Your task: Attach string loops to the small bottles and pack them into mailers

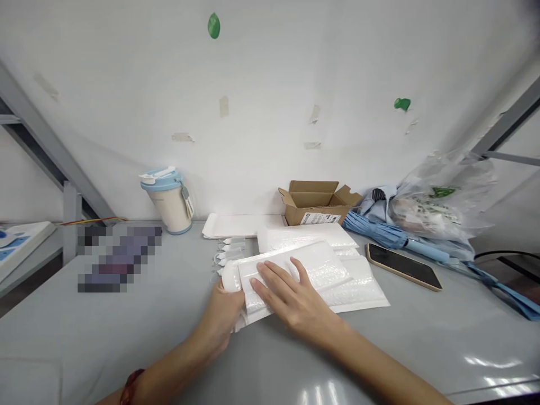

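A white bubble mailer lies at a slant in front of me. My left hand is closed round its left end, with the fingers partly hidden behind it. Spread across its upper face, my right hand presses down with open fingers. More white bubble mailers lie underneath and behind; one mailer sticks out to the right. Just beyond my left hand are several small white pieces with pointed ends, too small to name. A stack of flat white packets rests by the wall.
An open cardboard box stands at the back. A cream tumbler with a blue lid is at left, near a blurred-out item. To the right lie a phone, a folded blue umbrella and a clear plastic bag.
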Demonstrator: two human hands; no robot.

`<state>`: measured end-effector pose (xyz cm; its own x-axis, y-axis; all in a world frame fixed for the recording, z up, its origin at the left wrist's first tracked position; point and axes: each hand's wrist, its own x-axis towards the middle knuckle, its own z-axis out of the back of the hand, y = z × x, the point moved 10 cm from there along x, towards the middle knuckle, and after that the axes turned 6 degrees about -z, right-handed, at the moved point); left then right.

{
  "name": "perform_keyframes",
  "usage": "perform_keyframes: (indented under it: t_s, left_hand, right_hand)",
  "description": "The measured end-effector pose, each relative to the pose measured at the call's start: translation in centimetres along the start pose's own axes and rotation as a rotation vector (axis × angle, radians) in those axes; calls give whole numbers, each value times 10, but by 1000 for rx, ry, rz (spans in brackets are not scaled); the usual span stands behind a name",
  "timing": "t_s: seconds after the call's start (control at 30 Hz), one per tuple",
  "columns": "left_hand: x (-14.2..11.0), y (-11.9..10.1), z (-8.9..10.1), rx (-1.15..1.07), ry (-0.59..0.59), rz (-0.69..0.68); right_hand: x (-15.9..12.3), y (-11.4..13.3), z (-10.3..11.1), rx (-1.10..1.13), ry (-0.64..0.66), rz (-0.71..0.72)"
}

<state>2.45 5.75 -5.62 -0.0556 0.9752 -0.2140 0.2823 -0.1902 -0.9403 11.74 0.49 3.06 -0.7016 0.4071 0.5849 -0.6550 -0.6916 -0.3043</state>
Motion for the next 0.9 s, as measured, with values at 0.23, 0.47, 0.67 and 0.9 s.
perform_keyframes:
  t_s: [0.23, 0.47, 0.67, 0.9]
  left_hand:
    - [-2, -8, -7, 73, 38, -11]
    - [-7, -18, -23, 150, 240, -66]
    - [-8, -11, -22, 205, 284, -10]
    - [1, -28, -14, 200, 253, -127]
  right_hand:
    - [0, -6, 4, -14, -76, -49]
    - [-1, -21, 3, -4, -81, -115]
    - [-1, -24, 9, -3, -131, -112]
    - [-2, -25, 9, -26, -161, -95]
